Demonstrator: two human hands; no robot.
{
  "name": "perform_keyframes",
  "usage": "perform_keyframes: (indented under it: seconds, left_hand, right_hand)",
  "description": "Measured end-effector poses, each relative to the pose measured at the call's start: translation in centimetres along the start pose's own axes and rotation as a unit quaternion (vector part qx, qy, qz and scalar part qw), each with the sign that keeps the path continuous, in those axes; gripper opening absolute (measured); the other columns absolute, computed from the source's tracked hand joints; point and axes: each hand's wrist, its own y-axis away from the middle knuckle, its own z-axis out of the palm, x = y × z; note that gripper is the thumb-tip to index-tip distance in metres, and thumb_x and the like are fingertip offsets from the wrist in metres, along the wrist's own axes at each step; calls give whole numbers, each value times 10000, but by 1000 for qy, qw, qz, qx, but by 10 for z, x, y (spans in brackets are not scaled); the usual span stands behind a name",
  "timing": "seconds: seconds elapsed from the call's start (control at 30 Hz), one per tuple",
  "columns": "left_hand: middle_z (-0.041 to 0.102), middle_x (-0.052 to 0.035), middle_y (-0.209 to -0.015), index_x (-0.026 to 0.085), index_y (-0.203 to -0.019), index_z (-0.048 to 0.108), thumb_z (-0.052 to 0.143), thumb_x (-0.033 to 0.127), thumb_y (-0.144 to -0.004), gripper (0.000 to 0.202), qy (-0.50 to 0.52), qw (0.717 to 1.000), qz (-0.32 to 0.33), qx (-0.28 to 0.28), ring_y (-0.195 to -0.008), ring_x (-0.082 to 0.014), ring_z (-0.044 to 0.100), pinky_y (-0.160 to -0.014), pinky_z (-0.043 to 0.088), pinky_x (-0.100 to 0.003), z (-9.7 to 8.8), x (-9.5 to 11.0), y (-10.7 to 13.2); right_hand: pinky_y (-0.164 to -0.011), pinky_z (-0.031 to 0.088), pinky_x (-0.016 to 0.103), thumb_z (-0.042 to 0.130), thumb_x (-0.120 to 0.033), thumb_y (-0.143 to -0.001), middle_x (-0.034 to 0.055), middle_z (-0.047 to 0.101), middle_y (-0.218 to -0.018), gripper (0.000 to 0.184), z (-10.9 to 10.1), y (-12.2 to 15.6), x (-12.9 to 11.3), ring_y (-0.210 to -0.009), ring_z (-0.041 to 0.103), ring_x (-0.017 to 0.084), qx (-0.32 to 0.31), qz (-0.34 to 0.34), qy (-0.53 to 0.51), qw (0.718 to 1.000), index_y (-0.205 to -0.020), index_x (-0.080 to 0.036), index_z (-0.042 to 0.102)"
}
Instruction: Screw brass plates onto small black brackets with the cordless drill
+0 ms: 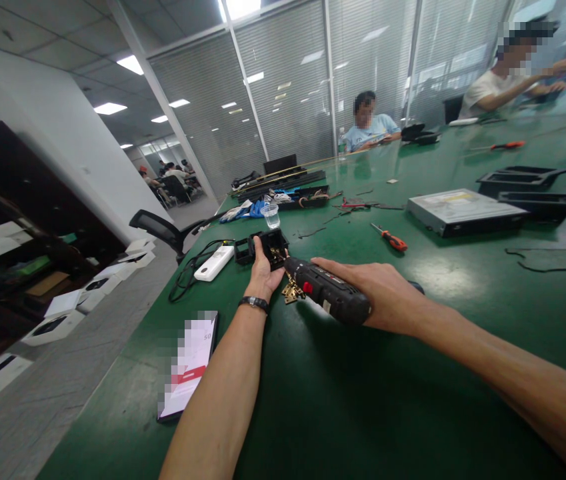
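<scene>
My left hand (263, 272), with a dark band at its wrist, is closed round a small black box (277, 241) with brass-coloured pieces inside. A cordless electric screwdriver (335, 292) with a red button is gripped in my right hand (387, 293). Its front end points at the box, beside the left fingers; whether the tip touches anything is hidden. Brass hinge-like pieces (291, 292) lie on the table just below the tool's nose. Another black compartment (243, 251) sits against the left side of the box.
On the green table (413, 413) are a phone (190, 367), a white device (214, 264) with black cable, a clear cup (271, 217), an orange-handled screwdriver (393, 241), a flat metal case (465, 210) and black trays (543, 207). Two people sit across the far side.
</scene>
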Motion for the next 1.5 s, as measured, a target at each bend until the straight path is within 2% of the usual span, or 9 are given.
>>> perform_keyframes:
  seconds: [0.2, 0.37, 0.7, 0.93, 1.2, 1.37, 1.5]
  left_hand:
    - [661, -88, -764, 106, -940, 685, 555, 706, -920, 614, -8, 1000, -2, -22, -676, -169, 637, -644, 547, -276, -1, 0, -1]
    - [657, -87, -765, 104, -948, 687, 552, 698, -926, 609, -6, 1000, -7, -2, -671, -175, 631, -629, 543, -283, -1, 0, -2]
    - [666, -95, -782, 100, -961, 688, 569, 693, -919, 606, -6, 1000, 3, -18, -695, -175, 643, -667, 551, -284, -2, 0, -1]
    - [663, -93, -781, 99, -967, 686, 564, 699, -919, 614, -5, 1000, -7, -1, -688, -178, 634, -647, 548, -290, -2, 1, -3]
    - [666, -92, -788, 103, -956, 681, 581, 678, -921, 584, -17, 999, 14, -26, -688, -179, 639, -663, 552, -299, -4, -1, -2]
    - [667, -103, -795, 98, -976, 683, 581, 665, -927, 578, -8, 1000, 7, -7, -711, -188, 649, -672, 563, -305, -4, -1, 0]
    - [664, -101, -803, 107, -985, 682, 590, 644, -932, 547, 3, 1000, 10, -4, -704, -182, 647, -650, 559, -293, -3, 0, 1]
  right_hand:
    - [-744, 518, 365, 697, -375, -797, 69, 707, -1374, 920, 0, 0, -1, -1085, 739, 329, 7, 1, 6, 1000, -1617, -323, 283]
    - [-760, 533, 379, 688, -383, -803, 65, 717, -1355, 913, 1, 0, 0, -1089, 739, 336, 3, 0, -1, 1000, -1619, -319, 283]
    - [-772, 542, 390, 691, -368, -791, 59, 699, -1387, 925, 3, 0, 1, -1107, 735, 336, 7, 2, 5, 1000, -1618, -331, 277]
    - [-761, 534, 382, 688, -369, -801, 55, 721, -1347, 911, 1, -1, 0, -1083, 741, 333, 3, 6, -1, 1000, -1617, -328, 286]
    - [-799, 551, 404, 693, -388, -796, 76, 681, -1414, 924, 2, -1, 0, -1130, 726, 344, 3, 12, -7, 1000, -1625, -317, 290]
    - [-817, 562, 420, 683, -416, -809, 72, 719, -1351, 892, 1, -1, -1, -1119, 730, 348, -4, 24, -19, 1000, -1618, -314, 319]
    - [-846, 565, 441, 676, -368, -799, 92, 719, -1348, 907, 2, -1, -1, -1141, 721, 357, -6, 17, -20, 1000, -1625, -298, 310]
